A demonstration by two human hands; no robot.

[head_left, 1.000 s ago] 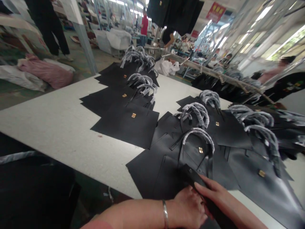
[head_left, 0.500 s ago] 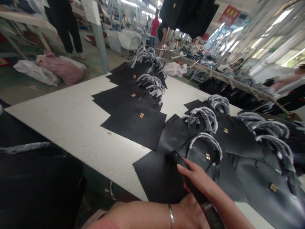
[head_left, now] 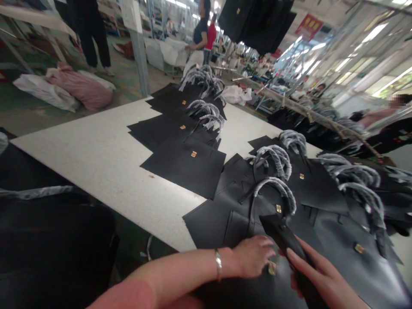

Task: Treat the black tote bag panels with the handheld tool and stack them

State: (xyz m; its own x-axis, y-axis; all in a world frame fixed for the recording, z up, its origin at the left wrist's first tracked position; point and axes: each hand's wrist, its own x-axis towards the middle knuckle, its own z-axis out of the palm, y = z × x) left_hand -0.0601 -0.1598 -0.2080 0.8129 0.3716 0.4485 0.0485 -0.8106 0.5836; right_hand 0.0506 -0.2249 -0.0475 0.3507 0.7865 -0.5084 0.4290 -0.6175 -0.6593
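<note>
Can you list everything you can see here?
Work table: one, white, centre.
Leather handbags: at least seven, black, flat on the table.
Wrapped handles: many, grey film, on the handbags.
Gold clasps: several, gold, on the handbags.
Hanging bags: several, black, overhead.
Cloth bundle: one, pink, floor at left.
Banner: one, red, far right.
Co-workers: several, beyond the table.
Leather strip: one, black, between the hands.
Left hand: one, silver bangle, on a handbag.
Right hand: one, touching the strip.

The handbags (head_left: pixel 188 171) are black leather with gold clasps (head_left: pixel 193 154), their handles (head_left: pixel 277 193) wrapped in translucent grey-white plastic. The tabletop (head_left: pixel 96 159) is white, finely speckled grey. A silver bangle (head_left: pixel 218 265) shines; a pink bundle (head_left: pixel 80 91) lies beyond.
</note>
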